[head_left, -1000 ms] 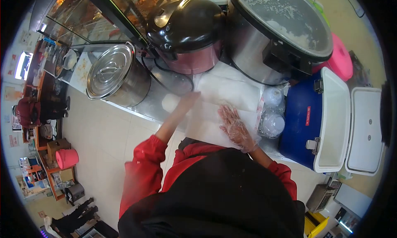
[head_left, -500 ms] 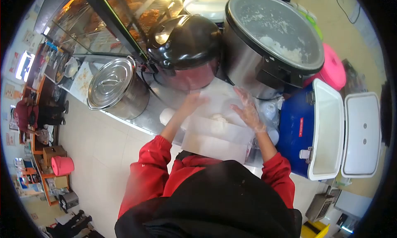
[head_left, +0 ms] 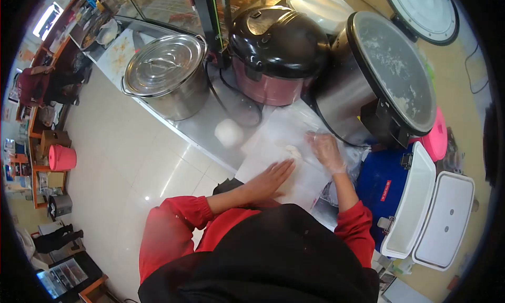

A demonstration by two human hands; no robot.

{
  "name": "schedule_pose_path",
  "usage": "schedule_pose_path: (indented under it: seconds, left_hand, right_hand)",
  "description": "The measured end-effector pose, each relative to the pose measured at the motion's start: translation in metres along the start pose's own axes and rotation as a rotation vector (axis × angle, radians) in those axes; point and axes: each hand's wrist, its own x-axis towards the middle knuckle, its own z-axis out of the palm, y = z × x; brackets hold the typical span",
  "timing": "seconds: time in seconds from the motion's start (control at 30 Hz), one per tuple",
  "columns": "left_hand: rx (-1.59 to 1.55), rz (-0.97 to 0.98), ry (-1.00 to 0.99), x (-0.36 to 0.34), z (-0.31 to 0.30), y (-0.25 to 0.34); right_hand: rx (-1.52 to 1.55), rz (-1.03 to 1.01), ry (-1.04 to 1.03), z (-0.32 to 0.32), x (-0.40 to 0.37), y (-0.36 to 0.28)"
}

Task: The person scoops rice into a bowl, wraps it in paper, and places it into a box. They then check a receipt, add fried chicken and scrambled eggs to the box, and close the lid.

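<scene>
White paper sheets [head_left: 258, 163] lie on the metal counter in front of me, with a small clump of white rice [head_left: 293, 153] on them. My left hand [head_left: 271, 181] is bare and lies flat across the paper, its fingertips beside the rice. In a clear plastic glove, my right hand [head_left: 326, 151] is over the right part of the paper with its fingers bent and close together. Whatever may be between those fingers is hidden. A white rounded thing [head_left: 229, 133] sits on the counter left of the paper.
Beyond the paper stand a pink-and-black rice cooker [head_left: 279, 56] and a large open cooker [head_left: 363, 77] with rice inside. A lidded steel pot [head_left: 165, 74] is at left. An open blue cooler box [head_left: 386, 192] is at right. A person [head_left: 39, 87] stands far left.
My left hand has come down and back onto the lower paper. My right hand's spread fingers have drawn together. The view has shifted, and the white rounded thing shows more fully.
</scene>
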Motion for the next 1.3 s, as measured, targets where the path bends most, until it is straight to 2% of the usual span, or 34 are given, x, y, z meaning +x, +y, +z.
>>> schedule_pose_path:
  seconds: [0.07, 0.17, 0.27, 0.3, 0.4, 0.5, 0.6, 0.63, 0.7, 0.8, 0.9, 1.0, 1.07, 1.1, 1.13, 1.2, 1.23, 1.3]
  left_hand:
    - [0.012, -0.03, -0.003, -0.005, 0.005, 0.002]
    - [0.021, -0.06, 0.015, -0.002, 0.007, 0.0]
    - [0.096, -0.065, 0.005, 0.004, 0.012, -0.009]
    - [0.136, -0.064, -0.007, 0.004, 0.014, -0.012]
    - [0.123, -0.075, -0.075, 0.006, 0.012, -0.016]
    - [-0.015, -0.004, 0.022, 0.005, 0.002, -0.027]
    - [-0.145, 0.147, 0.261, -0.016, 0.022, -0.052]
    - [-0.092, 0.22, 0.372, -0.008, 0.002, -0.037]
    - [-0.105, 0.136, 0.324, 0.011, -0.005, -0.024]
    - [-0.109, -0.027, 0.321, 0.007, 0.022, -0.034]
    - [-0.107, -0.111, 0.303, -0.005, 0.031, -0.051]
    - [-0.098, -0.161, 0.305, -0.008, 0.024, -0.06]
    - [-0.077, -0.17, 0.312, -0.005, 0.021, -0.068]
    - [-0.192, -0.184, 0.374, -0.002, 0.033, -0.081]
    - [-0.231, -0.23, 0.296, 0.003, 0.026, -0.085]
    - [-0.308, -0.328, 0.153, 0.014, 0.009, -0.095]
    - [-0.144, -0.026, 0.211, 0.016, 0.004, -0.1]
    - [-0.13, 0.052, 0.183, 0.027, 0.003, -0.106]
  right_hand:
    - [-0.031, 0.1, -0.125, -0.019, -0.007, -0.037]
    - [-0.202, 0.315, -0.347, -0.011, -0.017, -0.075]
    - [-0.217, 0.013, 0.121, 0.034, -0.045, -0.077]
    - [-0.152, 0.176, -0.022, 0.043, -0.051, -0.081]
    - [-0.063, 0.281, 0.133, 0.056, -0.056, -0.093]
    - [-0.05, 0.303, 0.163, 0.07, -0.062, -0.097]
    - [-0.098, 0.295, 0.115, 0.077, -0.063, -0.1]
    - [-0.056, 0.308, 0.142, 0.08, -0.063, -0.101]
    - [0.029, 0.325, 0.196, 0.085, -0.064, -0.104]
    - [-0.153, 0.304, 0.1, 0.076, -0.073, -0.111]
    - [0.006, 0.343, 0.185, 0.075, -0.097, -0.103]
    - [0.054, 0.363, 0.123, 0.067, -0.117, -0.093]
    - [0.373, 0.436, 0.219, 0.046, -0.113, -0.101]
    - [0.168, 0.367, 0.137, 0.037, -0.111, -0.095]
    - [-0.034, 0.303, 0.058, 0.031, -0.113, -0.089]
    - [-0.065, 0.307, 0.07, 0.048, -0.124, -0.072]
    - [-0.046, 0.319, 0.077, 0.052, -0.123, -0.066]
    - [0.002, 0.381, 0.067, 0.052, -0.115, -0.055]
